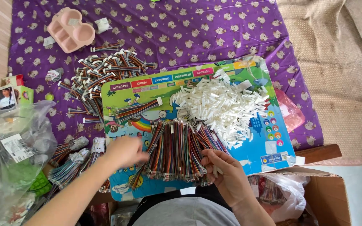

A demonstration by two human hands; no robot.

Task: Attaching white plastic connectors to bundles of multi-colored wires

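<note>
Wires, a multicoloured bundle, lie fanned on the board. Left hand is blurred, fingers curled at the bundle's left edge, grip unclear. Right hand pinches its right end. White connectors are heaped beyond; bagged goods are cut off at left.

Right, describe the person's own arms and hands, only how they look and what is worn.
Both forearms are bare, with no sleeves in view. The left hand and right hand wear no gloves; no rings, watch or bracelets are visible. The left hand is slightly blurred.
</note>
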